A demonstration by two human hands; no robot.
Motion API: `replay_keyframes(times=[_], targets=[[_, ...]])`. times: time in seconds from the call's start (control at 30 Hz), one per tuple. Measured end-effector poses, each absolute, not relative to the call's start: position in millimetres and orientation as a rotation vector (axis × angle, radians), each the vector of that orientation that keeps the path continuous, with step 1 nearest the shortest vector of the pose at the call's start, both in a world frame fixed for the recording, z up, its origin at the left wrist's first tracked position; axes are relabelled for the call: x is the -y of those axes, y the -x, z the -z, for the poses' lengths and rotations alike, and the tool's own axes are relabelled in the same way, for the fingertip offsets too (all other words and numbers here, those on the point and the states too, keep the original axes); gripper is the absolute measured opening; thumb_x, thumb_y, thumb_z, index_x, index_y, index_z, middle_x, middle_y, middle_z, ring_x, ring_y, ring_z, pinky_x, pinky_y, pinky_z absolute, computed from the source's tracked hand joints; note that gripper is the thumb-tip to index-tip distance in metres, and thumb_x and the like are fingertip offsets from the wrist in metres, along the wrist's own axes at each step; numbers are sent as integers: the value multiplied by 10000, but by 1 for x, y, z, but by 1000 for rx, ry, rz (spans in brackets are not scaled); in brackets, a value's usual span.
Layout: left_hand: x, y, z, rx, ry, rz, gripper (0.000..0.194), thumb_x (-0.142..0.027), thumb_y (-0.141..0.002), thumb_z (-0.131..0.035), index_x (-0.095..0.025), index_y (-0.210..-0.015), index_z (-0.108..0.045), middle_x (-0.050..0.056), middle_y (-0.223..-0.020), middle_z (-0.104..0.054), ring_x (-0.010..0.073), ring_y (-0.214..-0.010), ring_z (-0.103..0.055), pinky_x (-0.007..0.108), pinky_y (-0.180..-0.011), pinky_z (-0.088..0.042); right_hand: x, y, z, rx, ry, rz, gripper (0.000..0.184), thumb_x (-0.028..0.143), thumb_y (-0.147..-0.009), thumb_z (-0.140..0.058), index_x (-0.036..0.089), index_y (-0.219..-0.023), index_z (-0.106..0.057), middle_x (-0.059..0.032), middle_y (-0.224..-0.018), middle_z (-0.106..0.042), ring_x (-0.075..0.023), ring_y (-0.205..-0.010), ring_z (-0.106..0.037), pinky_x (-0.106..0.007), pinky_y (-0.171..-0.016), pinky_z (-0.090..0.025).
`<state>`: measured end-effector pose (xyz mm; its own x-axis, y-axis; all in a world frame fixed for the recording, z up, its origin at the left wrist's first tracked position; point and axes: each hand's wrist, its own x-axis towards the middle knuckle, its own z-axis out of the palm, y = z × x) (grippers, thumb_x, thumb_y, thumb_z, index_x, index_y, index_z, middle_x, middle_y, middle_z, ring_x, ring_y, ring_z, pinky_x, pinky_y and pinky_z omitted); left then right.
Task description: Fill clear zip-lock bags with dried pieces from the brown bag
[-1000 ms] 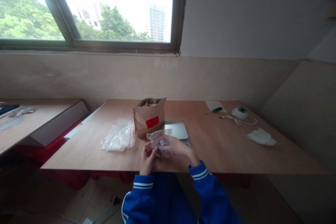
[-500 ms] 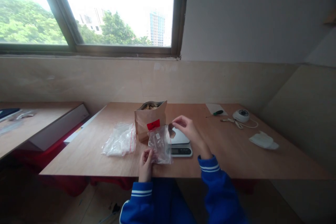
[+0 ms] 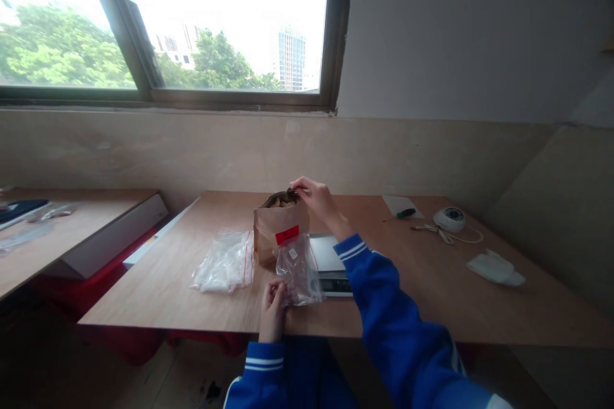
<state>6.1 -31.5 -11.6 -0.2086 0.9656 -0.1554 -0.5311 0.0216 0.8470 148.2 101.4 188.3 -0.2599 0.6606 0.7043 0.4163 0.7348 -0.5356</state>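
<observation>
My left hand (image 3: 274,300) rests near the table's front edge, its fingers curled closed on the lower left edge of a clear zip bag (image 3: 301,278). That bag leans in front of a brown paper bag (image 3: 265,238) with a red label, which stands open and holds brown pieces. My right hand (image 3: 314,197) is at the right side of the paper bag's mouth. Its fingertips are pinched on what looks like a small dark brown piece. A digital kitchen scale (image 3: 327,254) lies behind the zip bag, partly covered by it and by my right sleeve.
A pile of clear zip bags (image 3: 225,262) lies left of the paper bag. Farther right are a green-handled screwdriver (image 3: 407,213) on white paper, a white dome camera (image 3: 449,219) with its cable, and a crumpled white bag (image 3: 496,268). A second table (image 3: 110,201) stands at left.
My right hand has moved up and left, from above the scale to the paper bag's mouth, and the brown piece near its fingers left the scale. My left hand stays at the zip bag.
</observation>
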Motion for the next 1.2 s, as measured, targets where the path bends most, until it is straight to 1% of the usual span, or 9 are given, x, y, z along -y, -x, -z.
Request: replay_keyframes(times=[0.17,0.27,0.4,0.53,0.67,0.77,0.9,1.03,1.2], targets=[[31,-6,12,-960,-574,-1486,494,-446,-483,-848,-160,-781,-577,-3,-662,-646,127,-586,-626,233,-565,-497,-91,-159,-189,2127,839,-151,208,276,-909,-496,200,-901,-689,-69,-1102,-653,-191,-1057,-587,-330,-949,-438],[30,-6,13,-964,-584,-1487,485,-440,-498,-844,-162,-800,-585,6,-684,-658,140,-620,-640,241,-580,-508,-89,-166,-193,2177,867,-110,393,428,-943,-427,196,-835,-726,-86,-1223,-606,-214,-1153,-537,-379,-1015,-392],[30,-5,13,-964,-587,-1477,475,-448,-519,-829,-167,-826,-599,13,-701,-663,148,-623,-645,253,-574,-512,-96,-167,-185,2146,955,-140,681,597,-942,-208,201,-791,-741,-96,-1191,-630,-214,-1139,-551,-382,-1006,-396],[31,-6,9,-947,-578,-1472,486,-440,-489,-840,-161,-804,-598,5,-655,-650,145,-579,-634,261,-554,-505,-107,-159,-178,2103,1060,-165,795,683,-889,-105,206,-778,-732,-106,-1027,-690,-222,-1060,-583,-386,-990,-391],[32,-6,7,-949,-562,-1472,518,-451,-462,-852,-159,-801,-592,11,-660,-661,149,-586,-640,254,-553,-502,-100,-158,-186,2048,1019,-205,773,694,-885,-135,213,-805,-736,-106,-1165,-638,-244,-1173,-506,-431,-1053,-324],[32,-6,8,-937,-581,-1466,516,-458,-483,-847,-162,-819,-590,6,-683,-660,152,-605,-646,261,-569,-512,-74,-166,-183,1808,951,-220,660,583,-954,-153,236,-954,-714,-78,-1235,-588,-213,-1210,-473,-413,-1083,-294],[34,-5,7,-916,-702,-1477,445,-440,-594,-802,-183,-889,-588,1,-775,-667,129,-645,-642,241,-609,-511,-30,-174,-132,1466,1081,-352,471,508,-963,-280,220,-1001,-651,-92,-1060,-626,-213,-1078,-547,-389,-993,-392],[42,-8,0,-938,-809,-1464,428,-467,-639,-766,-204,-914,-570,-11,-774,-649,126,-642,-633,223,-581,-501,3,-165,-58,1208,1261,-760,429,539,-822,-560,202,-1085,-586,-111,-1130,-614,-234,-1014,-591,-372,-870,-484],[48,-7,-10,-1021,-902,-1347,410,-503,-662,-733,-206,-913,-599,13,-827,-664,121,-599,-603,216,-514,-471,24,-158,-36,932,1186,-1010,360,529,-771,-609,196,-906,-598,-76,-903,-665,-231,-848,-638,-342,-739,-520]])
